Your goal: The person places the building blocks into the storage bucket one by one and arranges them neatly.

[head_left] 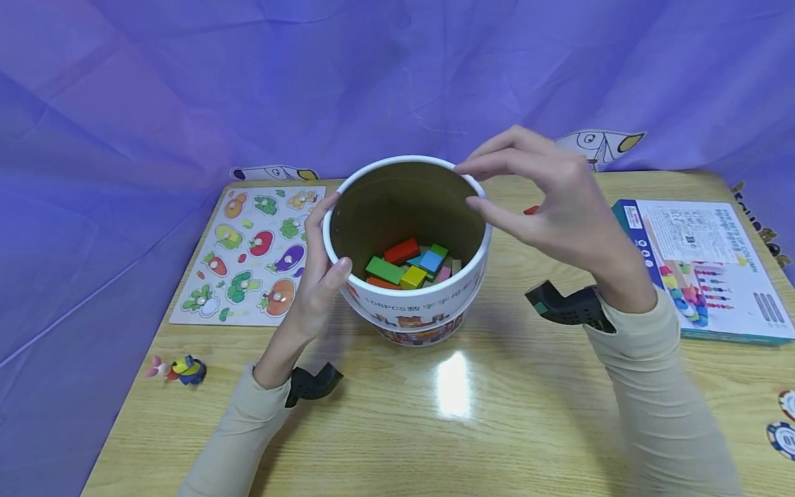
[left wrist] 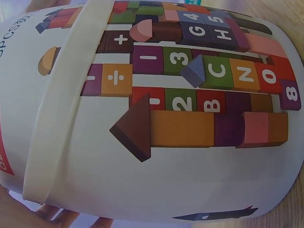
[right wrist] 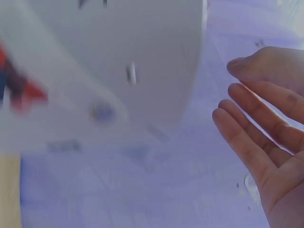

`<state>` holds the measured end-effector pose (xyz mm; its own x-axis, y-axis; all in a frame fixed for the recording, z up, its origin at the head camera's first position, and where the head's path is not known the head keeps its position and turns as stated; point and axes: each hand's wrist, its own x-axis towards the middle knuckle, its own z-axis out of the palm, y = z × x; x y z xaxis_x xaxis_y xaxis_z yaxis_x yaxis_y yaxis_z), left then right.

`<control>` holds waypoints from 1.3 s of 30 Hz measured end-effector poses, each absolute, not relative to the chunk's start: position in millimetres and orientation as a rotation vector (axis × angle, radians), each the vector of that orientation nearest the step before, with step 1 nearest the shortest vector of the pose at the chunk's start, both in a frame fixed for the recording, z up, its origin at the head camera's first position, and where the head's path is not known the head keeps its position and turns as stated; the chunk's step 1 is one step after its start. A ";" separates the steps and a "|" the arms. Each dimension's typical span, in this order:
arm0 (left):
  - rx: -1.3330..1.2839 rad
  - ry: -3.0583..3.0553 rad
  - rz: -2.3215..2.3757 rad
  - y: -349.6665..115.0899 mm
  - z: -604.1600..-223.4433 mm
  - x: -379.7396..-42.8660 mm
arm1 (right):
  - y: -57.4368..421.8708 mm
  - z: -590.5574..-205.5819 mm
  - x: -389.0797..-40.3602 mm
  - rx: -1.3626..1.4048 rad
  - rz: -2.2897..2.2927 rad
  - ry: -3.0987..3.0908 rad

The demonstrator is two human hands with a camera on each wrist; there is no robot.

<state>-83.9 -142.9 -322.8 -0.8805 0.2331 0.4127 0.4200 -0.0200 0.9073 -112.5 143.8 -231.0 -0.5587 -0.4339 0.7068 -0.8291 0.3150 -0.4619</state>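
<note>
A white bucket stands on the table, printed with block pictures and tilted so its mouth shows. Inside lie several wooden blocks: a red block, a green block and a yellow block among them. My left hand holds the bucket's left side, thumb at the front rim. Fingers of that hand show below the printed bucket wall in the left wrist view. My right hand hovers beside the right rim, fingers spread from the thumb; the right wrist view shows this hand apart from the bucket.
On the left lies a vegetable puzzle board, with small toy figures in front of it. A boxed toy lies at right, near round chips. A red piece shows partly behind my right hand. Purple cloth hangs behind.
</note>
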 end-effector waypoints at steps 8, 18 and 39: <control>-0.706 -2.090 -2.010 -143.1 -322.7 -83.7 | 186.5 -249.4 -136.2 0.877 1.217 -2.257; -0.700 -2.096 -2.013 -143.8 -323.2 -82.8 | 229.6 -342.9 -186.5 0.371 1.218 -2.618; -0.677 -2.133 -2.001 -142.4 -321.6 -84.3 | 237.8 -404.3 -191.0 0.473 0.946 -2.948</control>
